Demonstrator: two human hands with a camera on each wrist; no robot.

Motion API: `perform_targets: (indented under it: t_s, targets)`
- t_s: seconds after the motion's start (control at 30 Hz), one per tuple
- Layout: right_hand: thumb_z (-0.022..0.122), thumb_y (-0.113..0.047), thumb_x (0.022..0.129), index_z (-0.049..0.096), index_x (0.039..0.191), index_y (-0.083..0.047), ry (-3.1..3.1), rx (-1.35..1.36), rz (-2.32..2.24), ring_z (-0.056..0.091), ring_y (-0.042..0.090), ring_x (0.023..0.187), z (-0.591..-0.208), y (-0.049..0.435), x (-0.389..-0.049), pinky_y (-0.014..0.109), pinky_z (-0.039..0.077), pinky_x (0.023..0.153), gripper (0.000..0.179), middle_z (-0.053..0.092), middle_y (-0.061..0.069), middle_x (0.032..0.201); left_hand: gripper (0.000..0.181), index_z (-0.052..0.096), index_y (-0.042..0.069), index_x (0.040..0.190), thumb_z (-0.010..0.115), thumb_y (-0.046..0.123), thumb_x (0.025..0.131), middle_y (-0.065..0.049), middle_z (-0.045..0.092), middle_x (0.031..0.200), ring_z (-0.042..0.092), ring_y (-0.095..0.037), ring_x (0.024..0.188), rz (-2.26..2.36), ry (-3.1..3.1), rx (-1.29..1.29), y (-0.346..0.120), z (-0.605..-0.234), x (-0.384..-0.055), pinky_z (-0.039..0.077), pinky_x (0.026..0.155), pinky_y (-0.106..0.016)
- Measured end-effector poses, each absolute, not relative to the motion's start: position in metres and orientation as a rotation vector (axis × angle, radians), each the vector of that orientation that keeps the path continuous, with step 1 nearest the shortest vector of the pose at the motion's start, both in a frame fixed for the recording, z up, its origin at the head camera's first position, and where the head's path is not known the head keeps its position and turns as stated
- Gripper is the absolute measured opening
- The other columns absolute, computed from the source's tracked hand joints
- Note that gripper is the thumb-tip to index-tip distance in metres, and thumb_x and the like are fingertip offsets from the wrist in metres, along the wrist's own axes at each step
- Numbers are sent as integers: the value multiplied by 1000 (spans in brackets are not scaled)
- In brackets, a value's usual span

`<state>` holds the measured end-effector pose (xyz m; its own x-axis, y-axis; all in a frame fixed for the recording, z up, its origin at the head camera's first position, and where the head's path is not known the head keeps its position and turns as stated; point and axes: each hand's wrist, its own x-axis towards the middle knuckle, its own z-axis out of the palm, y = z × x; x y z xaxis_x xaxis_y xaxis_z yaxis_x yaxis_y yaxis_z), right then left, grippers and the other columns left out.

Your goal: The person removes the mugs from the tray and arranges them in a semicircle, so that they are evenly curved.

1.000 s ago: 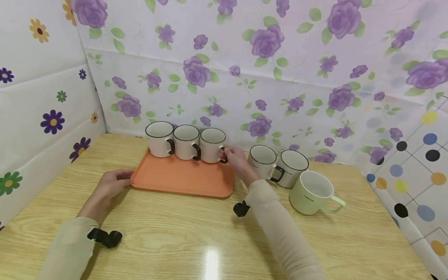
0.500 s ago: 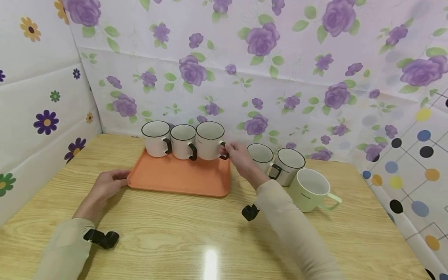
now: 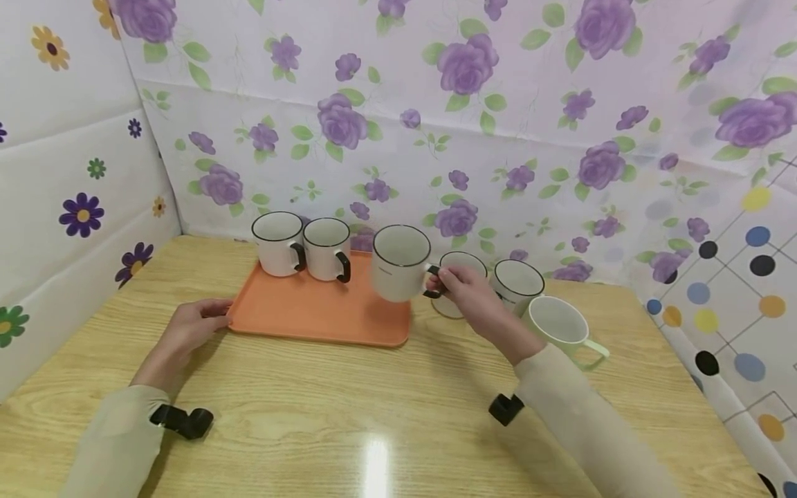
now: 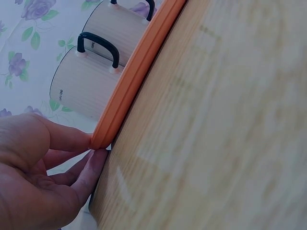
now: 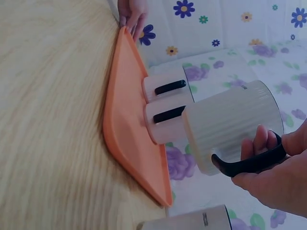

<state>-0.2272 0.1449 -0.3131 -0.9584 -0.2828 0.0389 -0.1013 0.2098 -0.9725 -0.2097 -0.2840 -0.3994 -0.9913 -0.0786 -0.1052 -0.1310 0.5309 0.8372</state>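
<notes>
A white mug [image 3: 398, 270] with a black rim hangs raised over the right end of the orange tray [image 3: 311, 315]. My right hand [image 3: 476, 297] grips its black handle, fingers curled through the loop in the right wrist view [image 5: 276, 165]. Two more white mugs stand on the tray's back left part, the left one [image 3: 277, 245] beside the right one [image 3: 326, 249], black handles turned to the right. At the tray's front left corner is my left hand [image 3: 189, 332]; its thumb and fingers [image 4: 72, 136] pinch that corner in the left wrist view.
Right of the tray on the wooden table [image 3: 299, 415] stand a white mug [image 3: 463, 263], partly behind my right hand, another white mug [image 3: 518, 280], and a pale green mug [image 3: 557, 321] partly covered by my sleeve. Flowered cloth [image 3: 398, 138] walls the back.
My right hand has lifted the third mug off the tray and carried it to the right and nearer to me. The left hand stays at the tray corner.
</notes>
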Motion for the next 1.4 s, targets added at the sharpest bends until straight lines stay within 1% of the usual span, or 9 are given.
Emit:
perform_targets:
  t_s: [0.13,0.3,0.47,0.53,0.67,0.8,1.0,1.2,1.4]
  targets:
    - [36,-10,106,53,106,11,2313,-365,-1817,53,23,108,-315,169,-211,41,38,103,27,56,15,109,45,41,-16,137,51,5,98,-36,43,135,45,-41,119,1486,2693,-183,-285,-400,-210,47,85,-33]
    - [36,-11,106,53,106,11,2339,-378,-1767,53,22,107,-320,198,-191,38,40,101,28,54,16,109,46,40,-16,137,50,6,99,-35,43,135,45,-40,119,1491,2696,-180,-286,-401,-211,47,78,-22]
    - [36,-11,106,54,106,13,2406,-396,-1688,54,21,104,-328,227,-169,28,44,95,30,57,13,103,46,40,-16,138,50,6,99,-35,42,136,45,-41,120,1487,2689,-180,-284,-401,-212,48,83,-28]
    - [36,-11,106,54,106,14,2418,-397,-1663,54,19,104,-332,240,-162,26,45,93,31,58,13,102,45,40,-16,138,50,5,99,-36,42,136,44,-41,120,1481,2689,-184,-284,-400,-213,47,86,-33]
    - [38,-13,106,57,104,13,2442,-441,-1628,54,12,102,-343,263,-149,22,45,90,32,59,14,100,46,40,-16,138,51,5,98,-35,42,136,44,-41,120,1476,2693,-188,-285,-401,-213,46,87,-35]
    - [38,-14,106,55,103,15,2404,-527,-1644,55,10,101,-352,284,-139,19,45,88,34,58,13,101,47,38,-16,139,50,6,99,-35,41,137,44,-40,119,1479,2685,-183,-286,-400,-211,46,82,-27]
    - [33,-7,106,51,105,19,2258,-667,-1723,56,9,102,-363,309,-126,18,43,93,32,58,10,103,48,39,-15,138,51,8,99,-35,42,137,45,-40,119,1484,2682,-183,-286,-402,-212,45,74,-17]
    - [31,-3,106,51,109,20,2244,-677,-1730,56,7,107,-366,331,-114,16,42,94,31,61,5,107,48,39,-15,139,51,9,99,-35,41,137,44,-40,120,1494,2677,-179,-286,-402,-211,45,73,-16]
    - [28,0,106,50,109,21,2196,-664,-1750,55,7,108,-370,354,-106,17,42,94,31,61,5,108,48,39,-16,138,51,9,99,-35,42,136,45,-40,119,1495,2676,-164,-286,-402,-211,45,72,-16]
